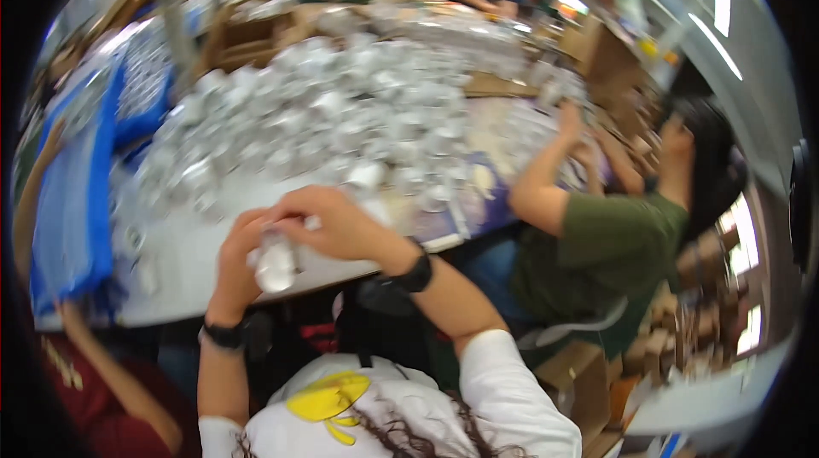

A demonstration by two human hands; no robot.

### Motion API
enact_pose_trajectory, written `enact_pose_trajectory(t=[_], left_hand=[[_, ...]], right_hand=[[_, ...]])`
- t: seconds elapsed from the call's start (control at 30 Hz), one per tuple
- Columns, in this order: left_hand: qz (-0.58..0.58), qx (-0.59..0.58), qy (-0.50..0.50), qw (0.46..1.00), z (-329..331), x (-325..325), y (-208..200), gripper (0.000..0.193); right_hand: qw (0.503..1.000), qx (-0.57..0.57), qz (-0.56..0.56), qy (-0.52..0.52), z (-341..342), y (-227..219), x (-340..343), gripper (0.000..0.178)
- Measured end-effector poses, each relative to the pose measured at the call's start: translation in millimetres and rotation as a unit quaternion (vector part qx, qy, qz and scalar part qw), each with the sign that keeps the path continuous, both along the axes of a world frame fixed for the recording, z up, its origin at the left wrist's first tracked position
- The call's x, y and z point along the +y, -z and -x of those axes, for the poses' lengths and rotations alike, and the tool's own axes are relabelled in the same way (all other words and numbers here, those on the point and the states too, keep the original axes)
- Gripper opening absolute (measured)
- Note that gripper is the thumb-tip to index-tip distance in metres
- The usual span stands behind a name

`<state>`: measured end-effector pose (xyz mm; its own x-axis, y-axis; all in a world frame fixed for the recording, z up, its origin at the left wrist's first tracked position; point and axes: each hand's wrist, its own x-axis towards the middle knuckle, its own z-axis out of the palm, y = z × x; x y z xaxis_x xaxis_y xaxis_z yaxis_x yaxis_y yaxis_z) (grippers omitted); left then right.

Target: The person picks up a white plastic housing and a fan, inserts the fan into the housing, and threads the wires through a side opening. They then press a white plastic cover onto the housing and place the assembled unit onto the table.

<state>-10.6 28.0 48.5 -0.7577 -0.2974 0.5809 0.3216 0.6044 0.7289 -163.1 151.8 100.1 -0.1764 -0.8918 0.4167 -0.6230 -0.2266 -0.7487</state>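
Close to the table's front edge, my left hand (239,262) grips a small, shiny, whitish jar-like piece (275,269) with a pale round end toward me. My right hand (328,217) reaches across from the right, its fingers bent and pinched at the upper end of the same piece. Motion blur and the fingers hide what exactly they pinch there. Beyond both hands spreads a big heap of similar white and silvery pieces (328,104), the nearest a short way past my right knuckles.
The white table (183,283) carries the heap. A blue plastic crate (81,211) stands at left, beside another person's arms. At right, a person in a green shirt (597,240) handles pieces. Cardboard boxes (247,44) stand at the far side; more people work there.
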Motion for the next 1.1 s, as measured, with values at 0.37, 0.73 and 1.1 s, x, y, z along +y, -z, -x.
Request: enact_pose_trajectory(t=[0.37,0.73,1.1], left_hand=[[-0.094,-0.02,0.016,0.995,5,-13,16,0.095],[-0.058,0.014,-0.004,0.998,11,3,2,0.124],[-0.169,-0.077,0.029,0.982,-4,12,-3,0.129]], right_hand=[[0.984,-0.141,0.0,-0.11,12,-19,-3,0.032],[0.997,0.03,0.042,-0.049,8,-6,-9,0.025],[0.985,-0.08,0.048,-0.144,10,4,-11,0.022]])
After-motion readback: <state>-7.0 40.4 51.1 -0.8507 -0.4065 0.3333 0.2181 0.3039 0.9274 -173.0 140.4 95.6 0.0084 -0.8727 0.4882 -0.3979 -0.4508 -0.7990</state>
